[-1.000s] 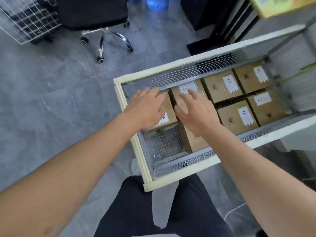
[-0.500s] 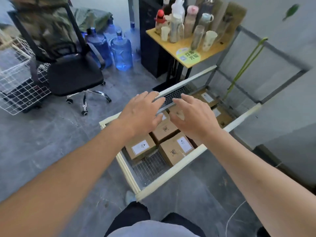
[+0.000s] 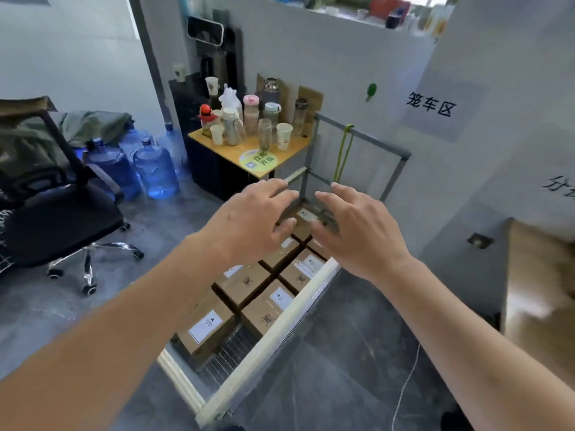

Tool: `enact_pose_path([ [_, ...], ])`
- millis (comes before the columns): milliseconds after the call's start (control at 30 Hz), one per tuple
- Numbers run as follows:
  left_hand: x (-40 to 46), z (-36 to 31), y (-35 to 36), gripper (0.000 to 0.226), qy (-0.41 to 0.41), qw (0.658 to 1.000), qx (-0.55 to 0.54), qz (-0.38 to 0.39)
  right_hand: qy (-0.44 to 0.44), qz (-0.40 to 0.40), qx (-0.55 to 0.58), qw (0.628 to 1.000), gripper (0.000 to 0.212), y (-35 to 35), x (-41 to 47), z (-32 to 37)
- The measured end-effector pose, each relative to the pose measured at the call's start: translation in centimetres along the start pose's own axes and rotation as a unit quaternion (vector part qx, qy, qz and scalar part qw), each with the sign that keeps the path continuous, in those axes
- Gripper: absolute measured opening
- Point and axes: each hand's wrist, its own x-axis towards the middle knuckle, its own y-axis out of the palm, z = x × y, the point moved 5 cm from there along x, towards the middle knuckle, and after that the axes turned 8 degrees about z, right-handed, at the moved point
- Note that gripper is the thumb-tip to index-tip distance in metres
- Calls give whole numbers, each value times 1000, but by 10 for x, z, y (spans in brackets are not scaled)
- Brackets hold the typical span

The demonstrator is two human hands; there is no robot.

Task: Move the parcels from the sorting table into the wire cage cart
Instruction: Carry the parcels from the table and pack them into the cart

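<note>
Grey tile floor (image 3: pixel 161 231), white walls, a yellow side table (image 3: pixel 249 154) crowded with bottles and cups, blue water jugs (image 3: pixel 155 172) on the floor beside it, a black office chair (image 3: pixel 62 222) at left, and a brown surface edge (image 3: pixel 541 293) at far right, blurred. The wire cage cart (image 3: pixel 281 334) sits below centre with brown labelled parcels (image 3: pixel 245 283) packed in two rows on its mesh bottom, a bare patch of mesh at the near end. Left hand (image 3: pixel 252 225) and right hand (image 3: pixel 357 231) are both raised above the cart's far end, palms down, fingers spread and relaxed, grasping nothing, close together but apart.
</note>
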Motion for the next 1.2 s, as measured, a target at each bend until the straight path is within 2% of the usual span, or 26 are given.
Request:
enact_pose_path([
  [333, 35, -77, -21, 61, 194, 981, 7, 28, 196, -56, -4, 979, 64, -47, -86, -38],
  [467, 37, -120, -16, 60, 279, 959, 8, 44, 279, -72, 21, 957, 62, -52, -139, -49],
  [733, 19, -234, 8, 60, 428, 901, -5, 75, 385, -112, 40, 915, 61, -53, -255, -73],
  [967, -13, -359, 33, 58, 497, 863, -22, 85, 454, -125, 31, 882, 56, -64, -374, -114],
  [1200, -49, -489, 73, 58, 522, 847, -25, 99, 476, -125, 33, 870, 58, -69, -495, -179],
])
